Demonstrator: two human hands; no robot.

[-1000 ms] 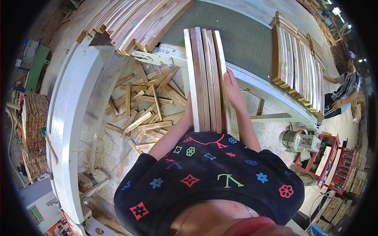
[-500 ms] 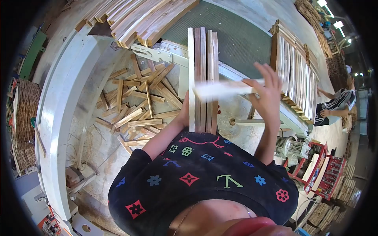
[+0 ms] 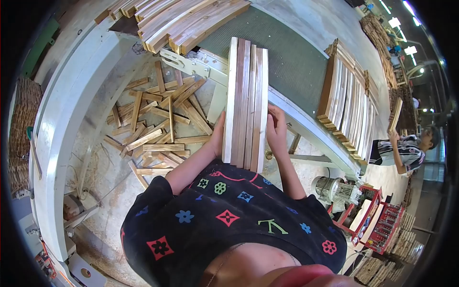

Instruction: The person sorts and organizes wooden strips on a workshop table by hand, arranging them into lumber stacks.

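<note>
A bundle of several long wooden strips (image 3: 245, 103) stands on edge, side by side, in front of my chest. Its strips range from pale to brown, and their near ends reach my shirt. My left hand (image 3: 218, 136) is closed against the bundle's left side, fingers mostly hidden beneath the wood. On the opposite side, my right hand (image 3: 276, 126) grips the outermost pale strip with curled fingers. The bundle's far end overlaps the edge of a green conveyor belt (image 3: 282, 52).
Wooden strips (image 3: 181, 21) lie in rows at the belt's left end, and a stacked row (image 3: 346, 98) stands on its right. Loose offcuts (image 3: 165, 117) cover the floor at left. A motor (image 3: 334, 190) sits below the belt. At far right, a person (image 3: 404, 150) holds a piece of wood (image 3: 395, 115).
My right hand has brought its loose strip to the bundle's right side, where a pale strip now sits. The person at right has raised a piece of wood.
</note>
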